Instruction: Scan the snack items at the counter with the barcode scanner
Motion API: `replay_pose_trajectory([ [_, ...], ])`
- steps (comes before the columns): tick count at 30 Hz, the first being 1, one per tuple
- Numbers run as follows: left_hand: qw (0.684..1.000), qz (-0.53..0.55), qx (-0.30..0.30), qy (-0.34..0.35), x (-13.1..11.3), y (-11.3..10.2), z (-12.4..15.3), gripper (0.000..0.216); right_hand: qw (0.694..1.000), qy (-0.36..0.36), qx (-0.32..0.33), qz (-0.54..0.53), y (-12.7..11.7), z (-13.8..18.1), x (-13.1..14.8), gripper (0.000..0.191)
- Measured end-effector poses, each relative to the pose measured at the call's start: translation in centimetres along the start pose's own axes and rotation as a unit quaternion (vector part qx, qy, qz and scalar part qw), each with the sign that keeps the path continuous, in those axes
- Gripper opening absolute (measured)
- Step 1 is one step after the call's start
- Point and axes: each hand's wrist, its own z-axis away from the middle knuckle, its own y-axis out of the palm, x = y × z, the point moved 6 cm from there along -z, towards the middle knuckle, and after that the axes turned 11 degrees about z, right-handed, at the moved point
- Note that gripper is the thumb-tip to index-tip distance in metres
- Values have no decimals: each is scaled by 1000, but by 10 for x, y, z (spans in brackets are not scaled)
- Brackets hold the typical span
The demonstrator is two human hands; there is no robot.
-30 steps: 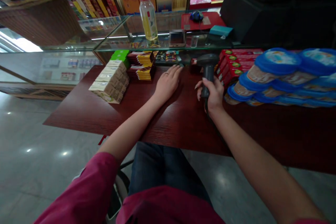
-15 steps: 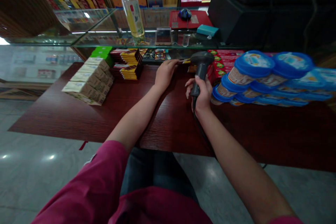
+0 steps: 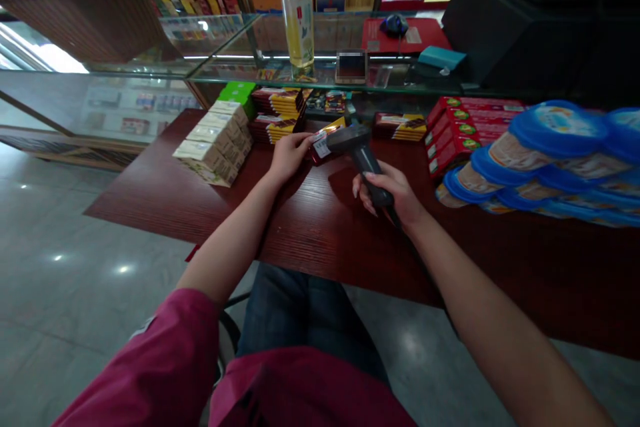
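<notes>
My right hand [image 3: 387, 193] is wrapped around the handle of a dark barcode scanner [image 3: 369, 163], its head tilted to the left. Between the fingertips of my left hand [image 3: 290, 157] is a flat chocolate bar pack [image 3: 323, 148], dark red and yellow, with a white label patch facing up. The scanner's head covers part of that pack; whether they touch I cannot tell. Just beyond my left hand rise stacked chocolate packs [image 3: 277, 117]. A smaller pile of similar packs [image 3: 400, 125] lies past the scanner.
Cream cartons [image 3: 215, 140] stand at the left of the brown table [image 3: 300, 213]. Red boxes [image 3: 460, 130] and blue-lidded tubs [image 3: 555, 130] are stacked at the right. Behind, a glass counter [image 3: 240, 70] carries a bottle [image 3: 299, 23], a mouse [image 3: 394, 25] and a black machine [image 3: 520, 33].
My left hand has drawn the chocolate pack left and nearer, turning its label up. The scanner in my right hand has tilted left over it. The view has swung left.
</notes>
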Motion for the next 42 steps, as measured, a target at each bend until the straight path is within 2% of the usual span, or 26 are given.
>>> replay_pose_trajectory([
  [10, 997, 39, 40, -43, 4, 6, -5, 32, 1000, 7, -3, 12, 5, 4, 8, 42],
  [12, 998, 26, 39, -33, 3, 6, -4, 31, 1000, 3, -8, 8, 4, 5, 10, 42],
  [14, 1000, -16, 22, 15, -5, 0, -3, 27, 1000, 2, -12, 6, 4, 6, 10, 37],
  [16, 993, -72, -1, 98, -21, -10, 1, 25, 1000, -3, -22, 2, 2, 6, 10, 33],
  [19, 965, -152, -48, 207, -45, -34, 12, 29, 999, -12, -51, -11, -2, 5, 10, 34],
  [21, 947, -200, -81, 236, -53, -52, 19, 31, 998, -6, -64, -18, -4, 4, 11, 35],
  [25, 931, -296, -86, 195, -44, -75, 20, 33, 998, 7, -64, -22, -4, 4, 11, 34],
  [29, 917, -365, -97, 130, -30, -81, 18, 45, 998, 10, -64, -19, -3, 5, 12, 33],
  [32, 908, -390, -103, 114, -33, -75, 20, 53, 997, 8, -76, -16, -3, 5, 14, 35],
  [35, 906, -393, -93, 126, -46, -63, 26, 62, 995, -6, -100, -10, -6, 5, 17, 34],
  [38, 906, -403, -61, 114, -55, -50, 31, 59, 991, -29, -134, -5, -12, 5, 18, 33],
  [42, 905, -416, -29, 78, -51, -44, 32, 58, 976, -64, -210, 9, -24, 5, 17, 31],
])
